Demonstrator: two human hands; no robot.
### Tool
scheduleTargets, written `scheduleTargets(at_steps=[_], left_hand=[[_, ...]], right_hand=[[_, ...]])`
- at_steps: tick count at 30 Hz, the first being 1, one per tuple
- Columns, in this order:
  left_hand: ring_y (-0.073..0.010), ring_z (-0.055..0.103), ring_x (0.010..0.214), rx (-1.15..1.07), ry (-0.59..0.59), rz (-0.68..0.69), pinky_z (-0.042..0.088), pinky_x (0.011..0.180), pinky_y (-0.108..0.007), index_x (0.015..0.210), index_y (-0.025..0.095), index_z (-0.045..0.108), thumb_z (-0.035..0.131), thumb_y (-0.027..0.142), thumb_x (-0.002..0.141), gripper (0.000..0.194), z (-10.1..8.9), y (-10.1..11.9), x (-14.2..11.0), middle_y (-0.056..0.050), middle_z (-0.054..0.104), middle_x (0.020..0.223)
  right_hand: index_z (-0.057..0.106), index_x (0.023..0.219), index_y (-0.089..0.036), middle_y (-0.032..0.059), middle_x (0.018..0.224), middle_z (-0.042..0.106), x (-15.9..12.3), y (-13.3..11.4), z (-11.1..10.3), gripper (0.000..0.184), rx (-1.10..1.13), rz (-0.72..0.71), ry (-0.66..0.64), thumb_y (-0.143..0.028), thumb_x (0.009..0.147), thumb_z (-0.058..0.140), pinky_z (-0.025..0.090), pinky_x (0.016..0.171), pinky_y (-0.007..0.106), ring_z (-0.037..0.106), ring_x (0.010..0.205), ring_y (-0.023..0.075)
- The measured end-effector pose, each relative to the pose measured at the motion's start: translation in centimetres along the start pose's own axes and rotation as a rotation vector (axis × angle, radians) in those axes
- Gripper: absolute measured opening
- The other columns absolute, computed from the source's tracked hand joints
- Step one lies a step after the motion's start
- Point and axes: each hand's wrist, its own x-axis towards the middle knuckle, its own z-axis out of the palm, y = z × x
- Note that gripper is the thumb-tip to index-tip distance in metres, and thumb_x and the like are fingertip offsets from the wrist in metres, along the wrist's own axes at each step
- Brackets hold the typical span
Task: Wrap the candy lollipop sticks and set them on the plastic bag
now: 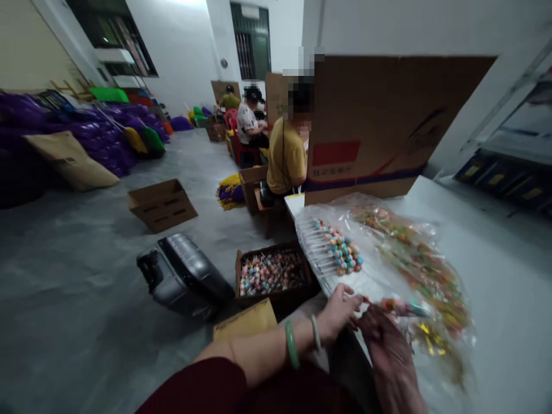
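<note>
A wrapped candy stick (pixel 403 307), a row of coloured balls in clear film, points away to the right from between my hands. My left hand (pixel 342 307), with a green bangle and a pale one on its arm, pinches the near end. Close beside it, my right hand (pixel 383 336) has its fingers curled at that same end; its fingertips are partly hidden and blurred. Shiny gold strips (pixel 431 339) lie just right of my right hand. Beyond my left hand, several ball candy sticks (pixel 345 253) rest in a row with white sticks pointing left.
Clear plastic bags with colourful candy (pixel 425 259) spread over the white table (pixel 509 276). A tall cardboard sheet (pixel 388 126) stands at its far end. Below left are a carton of candies (pixel 271 273) and a dark case (pixel 185 276). A person in yellow (pixel 287 152) sits beyond.
</note>
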Motion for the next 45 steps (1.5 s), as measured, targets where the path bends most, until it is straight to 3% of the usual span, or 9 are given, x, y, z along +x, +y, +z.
scheduleTargets(at_steps=[4, 6, 14, 19, 24, 26, 31, 35, 45], left_hand=[[-0.0287, 0.065, 0.069, -0.295, -0.575, -0.453, 0.051, 0.063, -0.045, 0.093, 0.014, 0.062, 0.047, 0.076, 0.078, 0.065, -3.6, -2.3, -0.2, -0.011, 0.063, 0.076], [-0.0184, 0.056, 0.051, -0.312, -0.671, -0.453, 0.046, 0.052, -0.034, 0.087, 0.015, 0.063, 0.06, 0.072, 0.073, 0.059, -5.0, -3.7, -0.3, -0.008, 0.063, 0.071], [-0.0109, 0.052, 0.062, 0.477, -0.511, 0.204, 0.033, 0.058, -0.022, 0.089, 0.02, 0.075, 0.073, 0.047, 0.074, 0.032, -9.8, -3.1, -0.7, 0.001, 0.065, 0.069], [-0.0159, 0.06, 0.075, 0.961, -0.388, 0.071, 0.032, 0.065, -0.024, 0.087, 0.028, 0.075, 0.07, 0.041, 0.077, 0.017, -15.6, -3.1, -0.9, 0.001, 0.07, 0.074], [-0.027, 0.06, 0.095, 1.391, 0.406, -0.151, 0.037, 0.078, -0.033, 0.102, 0.019, 0.071, 0.053, 0.031, 0.089, 0.025, -20.3, -3.4, -0.4, -0.014, 0.068, 0.1], [-0.0285, 0.059, 0.1, 1.405, 0.546, -0.093, 0.038, 0.081, -0.036, 0.106, 0.017, 0.07, 0.049, 0.029, 0.091, 0.028, -19.6, -3.4, 0.1, -0.016, 0.066, 0.108], [-0.0199, 0.061, 0.09, 1.203, 0.353, 0.199, 0.039, 0.075, -0.031, 0.098, 0.023, 0.07, 0.042, 0.033, 0.097, 0.03, -13.2, -3.3, 2.2, -0.007, 0.068, 0.099], [-0.0249, 0.058, 0.093, 1.354, 0.464, 0.383, 0.037, 0.079, -0.037, 0.102, 0.022, 0.067, 0.034, 0.032, 0.099, 0.035, -9.8, -2.2, 4.6, -0.012, 0.063, 0.098], [-0.0264, 0.059, 0.088, 1.237, 0.627, 0.329, 0.038, 0.077, -0.038, 0.082, 0.017, 0.066, 0.041, 0.025, 0.095, 0.029, -10.1, -0.1, 10.0, -0.014, 0.065, 0.094]], right_hand=[[0.066, 0.068, -0.026, 0.0036, 0.059, 0.054, -2.9, 1.5, -0.6, 0.016, -0.272, 0.057, 0.016, -0.039, 0.069, 0.074, 0.039, 0.053, 0.032, 0.049, 0.056, 0.0183], [0.068, 0.07, -0.024, 0.0033, 0.058, 0.053, -3.9, 2.5, -1.0, 0.014, -0.35, 0.14, -0.125, -0.037, 0.069, 0.073, 0.039, 0.056, 0.031, 0.049, 0.058, 0.0175], [0.062, 0.069, -0.02, -0.0041, 0.049, 0.043, -4.0, 4.3, 0.9, 0.026, 0.159, 0.817, -0.504, -0.045, 0.074, 0.066, 0.018, 0.037, 0.023, 0.027, 0.039, 0.0078], [0.068, 0.072, -0.024, -0.0004, 0.062, 0.061, -4.2, 5.0, 3.8, 0.012, -0.431, 0.465, -0.514, -0.034, 0.076, 0.062, 0.035, 0.054, 0.024, 0.052, 0.057, 0.0136], [0.07, 0.085, -0.025, -0.001, 0.064, 0.063, -1.7, 6.9, 3.9, 0.022, -0.59, 0.352, -0.267, -0.034, 0.08, 0.051, 0.041, 0.063, 0.027, 0.057, 0.062, 0.0165], [0.069, 0.083, -0.024, -0.002, 0.063, 0.062, 0.1, 7.8, 3.9, 0.021, -0.538, 0.376, -0.165, -0.035, 0.078, 0.052, 0.041, 0.059, 0.027, 0.056, 0.058, 0.0155], [0.065, 0.073, -0.022, -0.0056, 0.054, 0.055, 2.6, 9.3, 5.0, 0.017, -0.278, 0.536, -0.149, -0.035, 0.069, 0.054, 0.034, 0.043, 0.025, 0.044, 0.04, 0.011], [0.063, 0.068, -0.021, -0.0056, 0.051, 0.054, 2.2, 9.4, 4.6, 0.018, -0.173, 0.602, -0.152, -0.038, 0.065, 0.058, 0.03, 0.04, 0.024, 0.042, 0.037, 0.0095], [0.063, 0.068, -0.02, -0.0054, 0.049, 0.054, 0.7, 8.3, 2.9, 0.019, -0.033, 0.693, -0.048, -0.038, 0.061, 0.062, 0.029, 0.04, 0.023, 0.041, 0.038, 0.0086]])
